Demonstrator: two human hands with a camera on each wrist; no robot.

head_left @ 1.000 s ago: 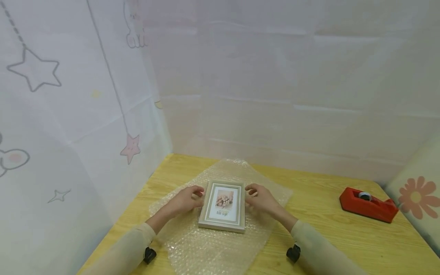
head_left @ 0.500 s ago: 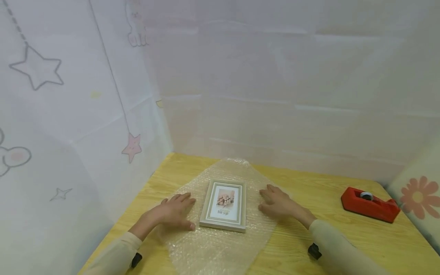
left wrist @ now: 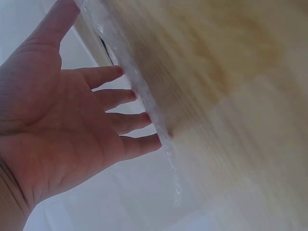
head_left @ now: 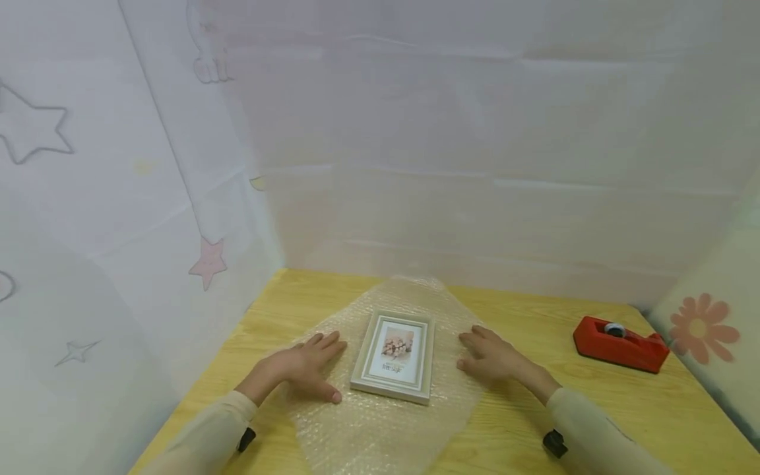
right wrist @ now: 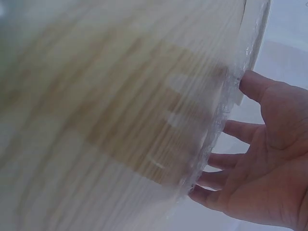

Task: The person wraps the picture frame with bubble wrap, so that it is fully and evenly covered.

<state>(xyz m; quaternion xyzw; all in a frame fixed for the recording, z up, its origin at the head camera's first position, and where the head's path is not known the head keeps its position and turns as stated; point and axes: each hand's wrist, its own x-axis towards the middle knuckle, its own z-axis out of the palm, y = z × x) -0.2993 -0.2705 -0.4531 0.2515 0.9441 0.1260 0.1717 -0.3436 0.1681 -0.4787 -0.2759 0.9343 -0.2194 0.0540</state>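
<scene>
A pale silver picture frame (head_left: 394,356) with a flower print lies face up on a sheet of bubble wrap (head_left: 380,429). My left hand (head_left: 303,366) is spread on the wrap to the left of the frame, apart from it. On the other side, my right hand (head_left: 493,355) rests its fingertips near the wrap's right edge. In the left wrist view the fingertips (left wrist: 154,140) of the left hand touch the bubble wrap (left wrist: 139,82). The right wrist view has the right hand's fingertips (right wrist: 197,192) against the wrap's edge (right wrist: 219,120), fingers spread.
A red tape dispenser (head_left: 620,344) with a tape roll stands at the right of the wooden table (head_left: 522,409). White cloth walls (head_left: 415,165) with printed stars and a flower enclose the table's back and sides.
Both hands have moved away from the picture frame's sides, outward onto the bubble wrap, and their fingers have straightened. The frame stays on the wrap; the head view has shifted slightly.
</scene>
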